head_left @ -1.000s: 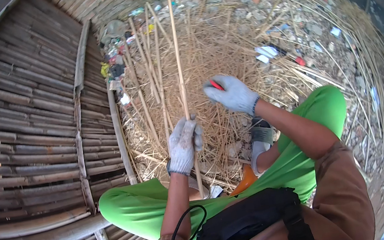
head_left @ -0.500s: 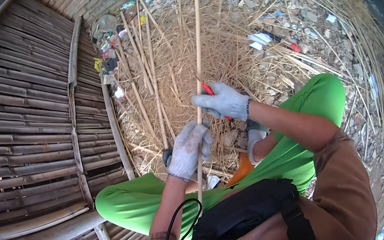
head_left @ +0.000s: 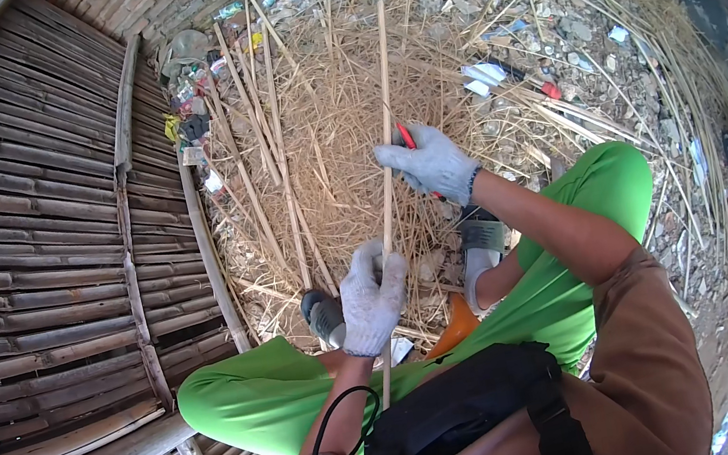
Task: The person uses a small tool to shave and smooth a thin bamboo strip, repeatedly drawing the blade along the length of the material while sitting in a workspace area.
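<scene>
A long, pale bamboo strip (head_left: 383, 62) runs upright in front of me, its lower end reaching my lap. Low on it, my left hand (head_left: 373, 302) in a whitish work glove has thumb and fingers closed around the strip. Higher up, my gloved right hand (head_left: 430, 163) grips a red-handled knife (head_left: 407, 135), with the thumb lying against the strip. The glove hides most of the handle, and the blade barely shows beside the strip. Thin shavings (head_left: 338, 155) cover the ground beneath both hands.
More bamboo strips (head_left: 282, 145) lie at the left of the shavings. A slatted bamboo panel (head_left: 39, 279) fills the left side. Rubble and litter spread behind, with white paper pieces (head_left: 485, 77) on them. Something orange (head_left: 452, 328) shows between my legs.
My hands have moved apart: the left slid slightly down, the right shifted up and to the right with the knife. The strip's top moved slightly right.
</scene>
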Available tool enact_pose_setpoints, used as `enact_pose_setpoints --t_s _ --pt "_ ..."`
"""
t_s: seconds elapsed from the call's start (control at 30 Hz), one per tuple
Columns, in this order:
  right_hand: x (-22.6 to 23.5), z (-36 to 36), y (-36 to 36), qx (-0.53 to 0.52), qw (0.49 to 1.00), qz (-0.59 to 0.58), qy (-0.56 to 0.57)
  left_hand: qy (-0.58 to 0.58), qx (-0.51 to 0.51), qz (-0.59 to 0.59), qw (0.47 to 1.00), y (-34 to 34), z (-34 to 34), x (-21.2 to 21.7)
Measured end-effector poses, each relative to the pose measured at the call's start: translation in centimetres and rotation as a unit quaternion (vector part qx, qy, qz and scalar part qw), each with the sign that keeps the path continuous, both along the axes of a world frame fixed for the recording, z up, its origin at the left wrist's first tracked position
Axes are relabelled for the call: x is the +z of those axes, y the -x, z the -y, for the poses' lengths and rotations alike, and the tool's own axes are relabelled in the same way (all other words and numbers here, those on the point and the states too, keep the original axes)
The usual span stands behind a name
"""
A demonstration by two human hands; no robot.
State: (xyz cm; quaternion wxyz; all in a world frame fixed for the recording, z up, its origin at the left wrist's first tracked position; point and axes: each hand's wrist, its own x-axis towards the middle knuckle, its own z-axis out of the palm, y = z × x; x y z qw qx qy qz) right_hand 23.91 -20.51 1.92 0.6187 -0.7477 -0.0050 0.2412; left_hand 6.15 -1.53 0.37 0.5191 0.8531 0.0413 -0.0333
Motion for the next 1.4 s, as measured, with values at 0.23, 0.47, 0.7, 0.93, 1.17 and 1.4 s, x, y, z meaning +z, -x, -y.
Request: enact_pose_setpoints --t_s 0.23,0.47,0.7,0.93,1.17,1.4 --pt "-1.9 -0.9 1.0 0.051 0.962 0.23 0.14 0.073 0.047 -0.034 0.996 -0.3 -0.2 1.0" --pt "-0.8 -1.0 2.8 0.173 0.913 0.291 0.225 0.105 0.051 -0.042 0.992 -0.7 -1.2 1.1" --pt "-1.5 -1.8 3.9 0.214 0.869 0.345 0.281 0.298 0.073 -0.146 0.94 -1.0 -1.9 1.1" --pt "-2.5 -2.3 5.0 0.225 0.861 0.38 0.253 0.312 0.137 -0.139 0.93 -0.6 -1.8 0.8" --pt "-1.6 -2.5 5.6 0.246 0.866 0.341 0.271 0.324 0.146 -0.149 0.923 -0.5 -2.1 0.7" --pt "-1.1 -2.6 6.0 0.272 0.866 0.32 0.271 0.418 0.15 -0.147 0.884 -0.8 -2.6 -0.3"
